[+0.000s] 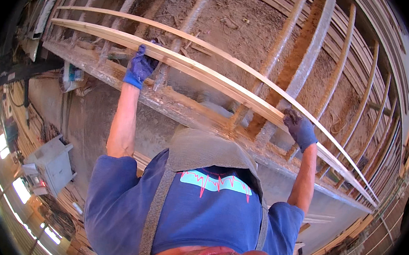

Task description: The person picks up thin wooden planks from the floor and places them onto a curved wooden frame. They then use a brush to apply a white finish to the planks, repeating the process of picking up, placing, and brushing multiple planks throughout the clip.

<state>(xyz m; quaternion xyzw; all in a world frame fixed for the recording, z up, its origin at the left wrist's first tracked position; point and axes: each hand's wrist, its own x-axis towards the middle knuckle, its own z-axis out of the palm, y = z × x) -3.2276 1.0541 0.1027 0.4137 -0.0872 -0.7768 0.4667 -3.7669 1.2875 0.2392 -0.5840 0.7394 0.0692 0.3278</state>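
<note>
Two or more long pale wooden strips [217, 82] lie side by side across a row of metal bars, running from far left to near right. My left hand [142, 67], in a blue-purple glove, is closed round their near edge left of the middle. Further right, my right hand [301, 129], in a dark grey-blue glove, grips the same strips with its fingers over the top. A separate thin wooden strip [219, 52] lies just beyond them, apart at the left and converging with them at the right end.
Metal bars [314, 45] form a long rack, with sawdust [240, 18] and scraps between them. More long strips [340, 49] are stacked on the far right side. The rack's near rail [167, 113] runs before my body. A grey metal box [52, 162] stands at lower left.
</note>
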